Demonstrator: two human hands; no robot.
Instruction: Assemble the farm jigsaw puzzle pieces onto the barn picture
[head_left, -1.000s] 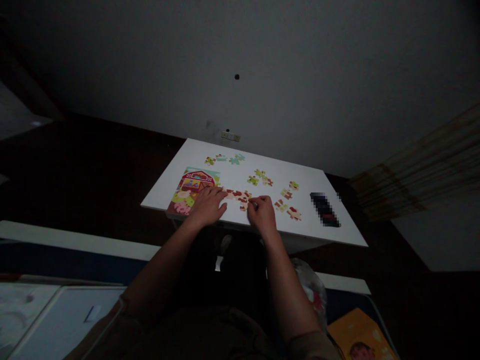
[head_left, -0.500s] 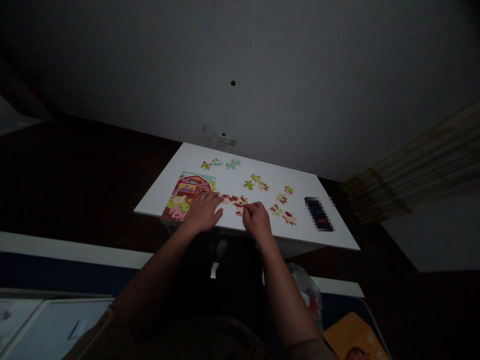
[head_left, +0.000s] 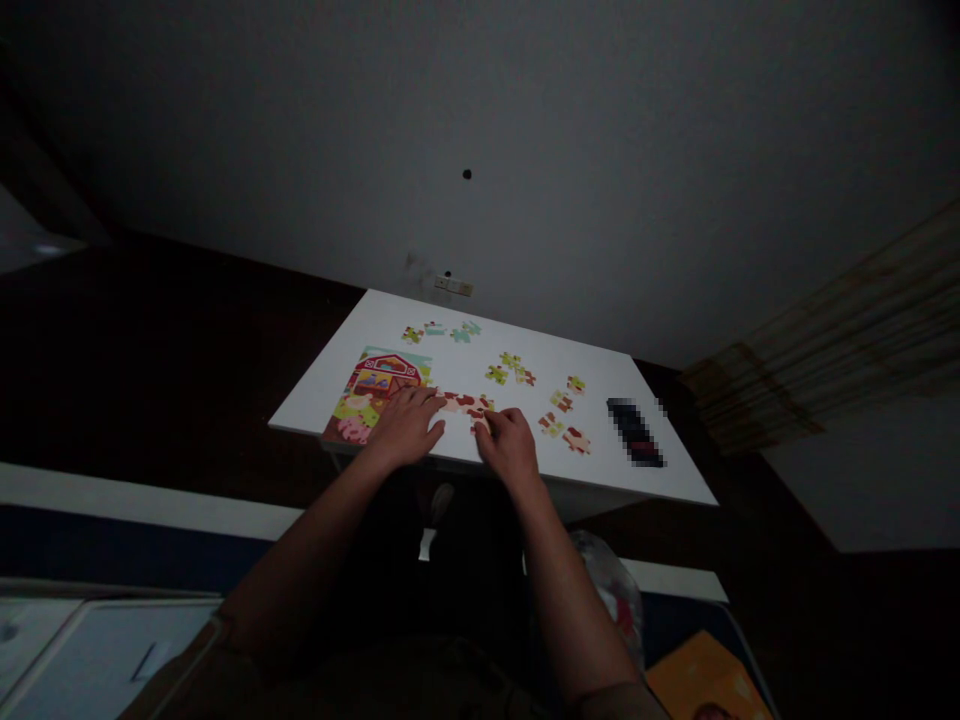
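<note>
The farm jigsaw puzzle (head_left: 384, 378), with a red barn at its left, lies partly joined near the front edge of the white table. My left hand (head_left: 409, 425) rests flat over its lower middle, fingers stretched and thumb apart, covering part of the picture. A row of brown-and-cream puzzle pieces (head_left: 459, 402) reaches right from under those fingers. At the row's right end, my right hand (head_left: 511, 442) has its thumb and bent fingers closed on a puzzle piece (head_left: 478, 415), which they partly hide.
Loose green-and-brown pieces (head_left: 510, 367) lie at mid-table, with pale blue ones (head_left: 461, 332) farther back. More pieces (head_left: 576, 440) are to the right, near a dark pixelated object (head_left: 636, 432). Behind the white table (head_left: 600, 370) stands a grey wall. A clear plastic bag (head_left: 611, 580) sits by my right forearm.
My right hand has shifted slightly left and its thumb has come down over the end piece. My left hand stays in place on the puzzle.
</note>
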